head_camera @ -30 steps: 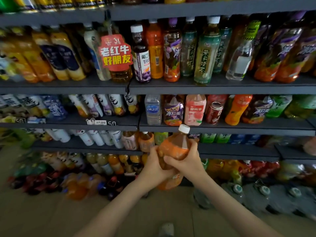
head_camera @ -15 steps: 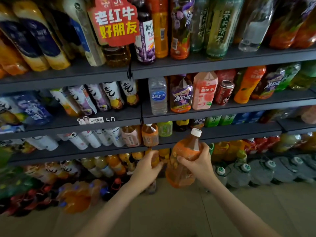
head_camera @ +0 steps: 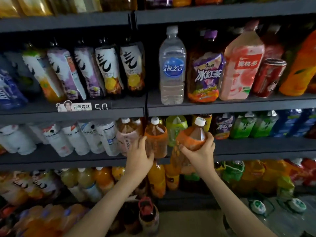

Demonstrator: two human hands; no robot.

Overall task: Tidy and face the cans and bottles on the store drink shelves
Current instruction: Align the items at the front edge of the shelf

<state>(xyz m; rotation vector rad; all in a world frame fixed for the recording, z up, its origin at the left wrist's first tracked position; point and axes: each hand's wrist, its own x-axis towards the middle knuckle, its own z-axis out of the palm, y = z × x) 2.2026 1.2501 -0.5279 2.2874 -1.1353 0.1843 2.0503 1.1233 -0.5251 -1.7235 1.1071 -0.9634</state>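
Head view shows the dark shelf (head_camera: 256, 147) with drinks. Before its front edge, the held tea bottle (head_camera: 196, 134) leans, its base below the board. The right hand (head_camera: 200, 153) is wrapped around its orange shoulder, under the white cap (head_camera: 200, 121). On this shelf a second tea bottle (head_camera: 155, 135) stands upright; the left hand (head_camera: 138, 156) clasps its lower left side.

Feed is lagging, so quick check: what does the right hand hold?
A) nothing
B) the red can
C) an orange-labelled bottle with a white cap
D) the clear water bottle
C: the right hand grips the orange-labelled bottle by its shoulder.
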